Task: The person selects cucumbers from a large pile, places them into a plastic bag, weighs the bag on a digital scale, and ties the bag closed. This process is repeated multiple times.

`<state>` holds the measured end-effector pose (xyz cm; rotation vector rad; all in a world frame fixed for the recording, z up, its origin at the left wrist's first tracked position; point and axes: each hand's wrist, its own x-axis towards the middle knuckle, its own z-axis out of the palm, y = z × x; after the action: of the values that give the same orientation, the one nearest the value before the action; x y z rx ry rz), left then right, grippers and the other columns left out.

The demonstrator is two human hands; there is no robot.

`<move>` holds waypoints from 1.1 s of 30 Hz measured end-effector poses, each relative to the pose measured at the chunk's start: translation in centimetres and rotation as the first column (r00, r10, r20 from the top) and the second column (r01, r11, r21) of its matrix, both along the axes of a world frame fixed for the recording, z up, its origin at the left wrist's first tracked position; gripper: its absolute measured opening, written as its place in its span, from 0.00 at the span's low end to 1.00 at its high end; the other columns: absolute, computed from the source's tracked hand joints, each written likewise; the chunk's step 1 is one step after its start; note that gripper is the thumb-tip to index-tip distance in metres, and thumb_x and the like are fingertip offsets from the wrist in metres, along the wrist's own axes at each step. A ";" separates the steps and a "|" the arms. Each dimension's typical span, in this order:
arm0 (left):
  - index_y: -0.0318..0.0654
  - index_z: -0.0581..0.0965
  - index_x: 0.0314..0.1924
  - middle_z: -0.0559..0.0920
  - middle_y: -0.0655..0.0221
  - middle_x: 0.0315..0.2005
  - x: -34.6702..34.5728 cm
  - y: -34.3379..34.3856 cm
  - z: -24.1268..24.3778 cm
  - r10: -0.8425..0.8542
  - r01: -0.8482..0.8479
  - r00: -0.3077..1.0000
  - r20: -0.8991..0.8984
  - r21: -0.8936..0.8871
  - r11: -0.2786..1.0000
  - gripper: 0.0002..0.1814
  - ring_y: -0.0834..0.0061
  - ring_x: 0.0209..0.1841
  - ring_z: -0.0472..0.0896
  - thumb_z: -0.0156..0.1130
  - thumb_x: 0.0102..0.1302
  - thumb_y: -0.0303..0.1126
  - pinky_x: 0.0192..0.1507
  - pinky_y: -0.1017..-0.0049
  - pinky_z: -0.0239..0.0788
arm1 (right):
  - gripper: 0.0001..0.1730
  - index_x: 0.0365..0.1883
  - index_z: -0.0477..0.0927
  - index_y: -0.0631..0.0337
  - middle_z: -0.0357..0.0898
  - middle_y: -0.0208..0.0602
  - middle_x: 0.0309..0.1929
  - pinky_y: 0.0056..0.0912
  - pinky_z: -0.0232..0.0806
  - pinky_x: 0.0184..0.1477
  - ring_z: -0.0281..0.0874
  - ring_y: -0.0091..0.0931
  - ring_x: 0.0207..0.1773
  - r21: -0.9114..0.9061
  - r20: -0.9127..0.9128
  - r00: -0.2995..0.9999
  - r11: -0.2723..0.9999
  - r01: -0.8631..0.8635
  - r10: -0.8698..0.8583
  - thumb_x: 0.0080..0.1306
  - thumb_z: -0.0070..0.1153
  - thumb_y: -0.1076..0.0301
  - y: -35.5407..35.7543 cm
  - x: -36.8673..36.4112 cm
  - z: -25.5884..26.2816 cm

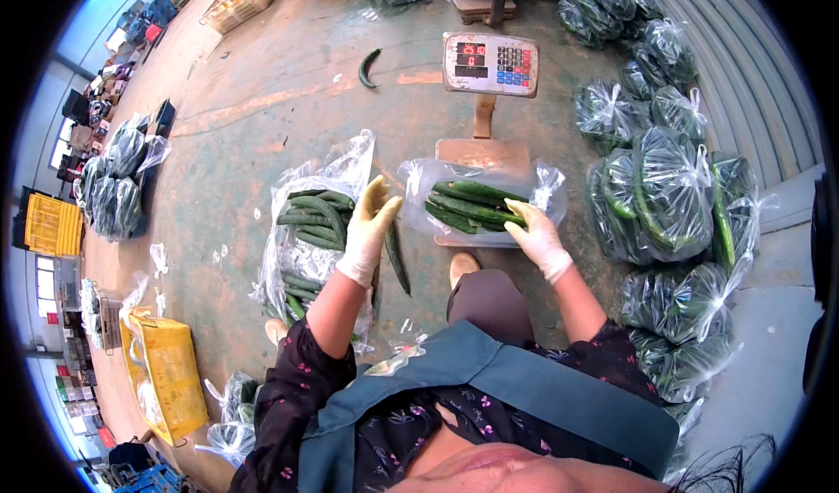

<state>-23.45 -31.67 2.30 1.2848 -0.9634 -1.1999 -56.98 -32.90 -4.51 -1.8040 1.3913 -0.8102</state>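
My left hand [371, 225], in a pale glove, has its fingers apart and nothing in them. It is above the right edge of an opened clear plastic bag [272, 244] on the floor, which holds dark green cucumbers [321, 214]. A loose cucumber [396, 260] lies beside that bag, close to my left wrist. My right hand [541, 236], gloved too, has thumb and fingers about the right ends of cucumbers [475, 204]; whether it grips one I cannot tell. They lie in a clear plastic bag [419, 214] on the platform scale [482, 155].
The scale's lit display panel [491, 65] stands beyond the platform. Tied bags of cucumbers [672, 195] line the right wall. One curved cucumber [369, 68] lies farther out on the floor. A yellow crate [174, 368] stands at lower left; more filled bags [118, 198] lie left.
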 end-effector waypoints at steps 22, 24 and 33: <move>0.37 0.86 0.40 0.87 0.73 0.36 -7.5 -3.3 3.0 -0.287 0.312 0.947 -0.145 0.191 0.931 0.10 0.81 0.38 0.81 0.67 0.66 0.35 0.46 0.79 0.69 | 0.42 0.73 0.64 0.66 0.84 0.40 0.44 0.37 0.77 0.44 0.84 0.31 0.42 0.416 0.574 0.600 0.830 0.372 -0.557 0.60 0.65 0.75 -9.7 -16.2 -9.3; 0.35 0.85 0.39 0.88 0.69 0.35 -2.1 -2.2 3.6 -0.205 0.216 0.976 -0.077 0.184 0.959 0.12 0.79 0.38 0.81 0.65 0.67 0.38 0.47 0.77 0.69 | 0.34 0.70 0.67 0.70 0.81 0.36 0.37 0.40 0.75 0.47 0.79 0.27 0.37 0.409 0.826 0.408 0.912 0.042 -0.389 0.66 0.60 0.72 -8.4 -8.0 -2.8; 0.28 0.81 0.39 0.86 0.57 0.34 0.2 -6.6 15.7 -0.174 0.175 0.946 -0.275 -0.019 0.984 0.14 0.64 0.40 0.84 0.59 0.71 0.35 0.55 0.66 0.72 | 0.27 0.68 0.71 0.69 0.84 0.41 0.41 0.36 0.74 0.55 0.83 0.29 0.43 -0.104 0.859 0.509 0.993 0.053 0.063 0.72 0.53 0.69 -2.1 -10.1 20.8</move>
<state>-23.21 -38.23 18.01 1.0175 -0.8816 -1.4761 -67.13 -35.01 16.28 -1.1241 0.6452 -1.5444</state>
